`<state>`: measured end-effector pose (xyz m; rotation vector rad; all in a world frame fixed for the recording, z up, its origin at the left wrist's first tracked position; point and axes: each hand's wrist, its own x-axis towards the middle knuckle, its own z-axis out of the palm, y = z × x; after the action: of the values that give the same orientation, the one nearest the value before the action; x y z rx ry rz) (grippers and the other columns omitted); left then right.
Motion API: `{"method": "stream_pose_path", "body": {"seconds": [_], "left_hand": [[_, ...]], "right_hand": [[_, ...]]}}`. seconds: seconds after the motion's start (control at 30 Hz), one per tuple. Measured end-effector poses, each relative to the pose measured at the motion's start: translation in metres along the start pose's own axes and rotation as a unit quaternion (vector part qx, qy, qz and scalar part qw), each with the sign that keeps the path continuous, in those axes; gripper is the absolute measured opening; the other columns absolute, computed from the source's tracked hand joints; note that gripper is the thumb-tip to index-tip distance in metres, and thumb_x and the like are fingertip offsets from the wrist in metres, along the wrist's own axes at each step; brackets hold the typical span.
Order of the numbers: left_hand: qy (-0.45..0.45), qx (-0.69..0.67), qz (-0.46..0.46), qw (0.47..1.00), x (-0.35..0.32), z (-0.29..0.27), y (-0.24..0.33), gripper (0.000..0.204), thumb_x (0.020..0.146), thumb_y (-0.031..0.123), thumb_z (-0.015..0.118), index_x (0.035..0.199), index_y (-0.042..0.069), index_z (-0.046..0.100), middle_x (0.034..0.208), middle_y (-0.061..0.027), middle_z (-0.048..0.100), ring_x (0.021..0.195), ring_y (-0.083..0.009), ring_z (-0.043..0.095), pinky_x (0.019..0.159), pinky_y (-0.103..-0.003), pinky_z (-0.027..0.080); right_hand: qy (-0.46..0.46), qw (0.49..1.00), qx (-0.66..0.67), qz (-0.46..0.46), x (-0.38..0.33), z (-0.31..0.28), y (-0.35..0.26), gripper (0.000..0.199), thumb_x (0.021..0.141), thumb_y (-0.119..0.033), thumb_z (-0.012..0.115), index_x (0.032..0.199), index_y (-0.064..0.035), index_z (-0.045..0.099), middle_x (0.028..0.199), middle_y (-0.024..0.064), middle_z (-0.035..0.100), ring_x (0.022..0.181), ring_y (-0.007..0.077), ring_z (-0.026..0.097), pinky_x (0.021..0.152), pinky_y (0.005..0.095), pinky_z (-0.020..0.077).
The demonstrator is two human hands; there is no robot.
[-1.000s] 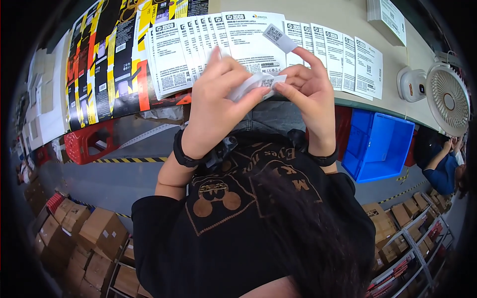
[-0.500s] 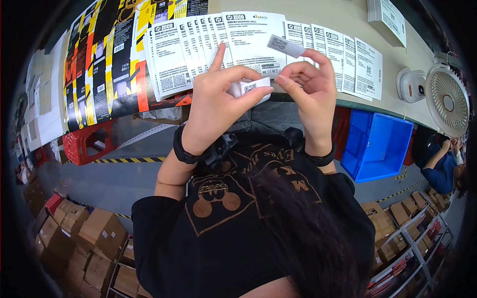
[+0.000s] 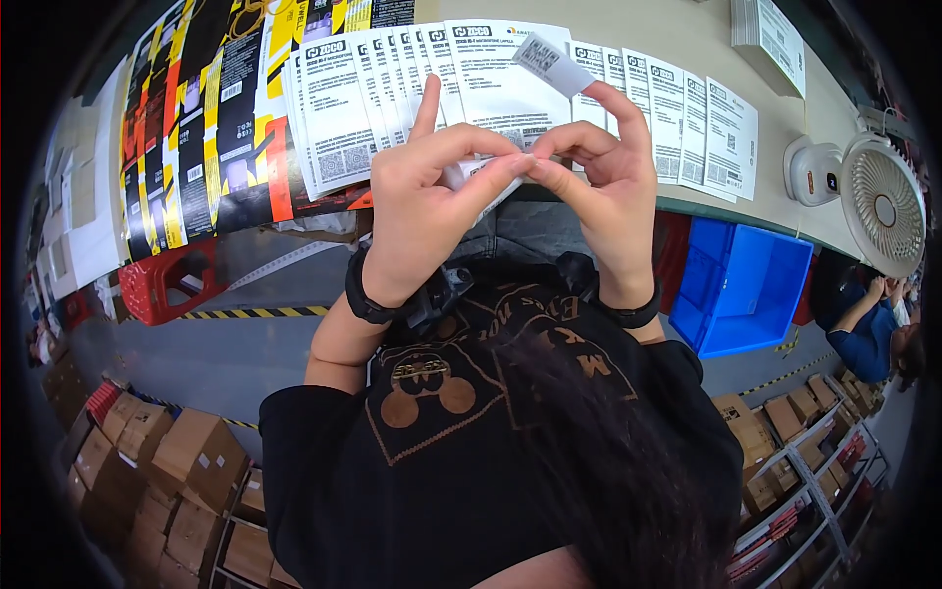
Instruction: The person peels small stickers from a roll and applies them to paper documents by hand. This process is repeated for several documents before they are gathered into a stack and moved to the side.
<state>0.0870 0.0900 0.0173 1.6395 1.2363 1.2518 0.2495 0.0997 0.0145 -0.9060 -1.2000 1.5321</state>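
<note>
My left hand (image 3: 417,196) pinches a small white label roll (image 3: 455,178) between thumb and index finger; another finger sticks up over the table. Against it my right hand (image 3: 618,201) closes thumb and a finger on the near edge of the roll, mostly hidden by the fingers. A loose printed label (image 3: 552,65) clings to the raised fingertip of my right hand. Behind the hands lie overlapping white printed cards, one row at left (image 3: 339,108), a wider card in the middle (image 3: 500,83) and another row at right (image 3: 662,123).
Black-and-yellow printed packaging (image 3: 235,147) covers the table's left part. A stack of white cards (image 3: 770,49) and a white fan (image 3: 883,201) stand at right. Below the edge are a blue crate (image 3: 751,294) and a red stool (image 3: 172,285). Cartons (image 3: 201,452) stand behind me; another person (image 3: 868,329) sits far right.
My right thumb and finger have moved left to meet the left fingertips at the roll. The label on my raised fingertip has shifted up and left and tilted more.
</note>
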Motion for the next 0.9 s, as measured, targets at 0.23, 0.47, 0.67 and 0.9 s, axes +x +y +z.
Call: {"method": "stream_pose_path", "body": {"seconds": [0.23, 0.47, 0.67, 0.9], "left_hand": [[-0.061, 0.079, -0.020, 0.995, -0.001, -0.005, 0.008, 0.007, 0.073, 0.008, 0.068, 0.073, 0.003, 0.063, 0.056, -0.0037, 0.059, 0.049, -0.0156, 0.054, 0.109, -0.042, 0.021], [-0.245, 0.154, 0.082, 0.954, -0.009, -0.005, -0.007, 0.013, 0.071, 0.011, 0.067, 0.067, 0.003, 0.057, 0.050, -0.0105, 0.053, 0.052, -0.0273, 0.055, 0.106, -0.043, 0.029], [-0.247, 0.188, 0.087, 0.947, -0.010, -0.003, -0.012, 0.012, 0.071, 0.009, 0.064, 0.065, 0.002, 0.056, 0.051, -0.0124, 0.053, 0.057, -0.0292, 0.057, 0.106, -0.041, 0.030], [-0.250, 0.202, 0.079, 0.943, -0.012, -0.001, -0.012, 0.018, 0.071, 0.009, 0.067, 0.060, 0.002, 0.053, 0.051, -0.0098, 0.052, 0.057, -0.0293, 0.056, 0.105, -0.042, 0.032]], "right_hand": [[0.107, 0.990, -0.032, -0.082, 0.007, -0.010, -0.006, 0.057, 0.076, 0.005, 0.064, 0.120, -0.0001, 0.029, 0.082, 0.0108, 0.060, 0.076, 0.0134, 0.059, 0.071, 0.0237, 0.0489], [0.099, 0.991, -0.091, 0.003, 0.038, -0.027, 0.015, 0.057, 0.076, 0.006, 0.063, 0.121, 0.0044, 0.027, 0.085, 0.0125, 0.060, 0.076, 0.0144, 0.060, 0.070, 0.0235, 0.0500], [0.095, 0.984, -0.150, 0.025, 0.048, -0.029, 0.029, 0.057, 0.076, 0.004, 0.064, 0.119, 0.0061, 0.028, 0.081, 0.0126, 0.061, 0.072, 0.0128, 0.062, 0.064, 0.0213, 0.0516], [0.105, 0.979, -0.170, 0.034, 0.049, -0.028, 0.029, 0.056, 0.075, 0.002, 0.066, 0.117, 0.0070, 0.029, 0.080, 0.0129, 0.062, 0.069, 0.0135, 0.062, 0.063, 0.0206, 0.0516]]}}
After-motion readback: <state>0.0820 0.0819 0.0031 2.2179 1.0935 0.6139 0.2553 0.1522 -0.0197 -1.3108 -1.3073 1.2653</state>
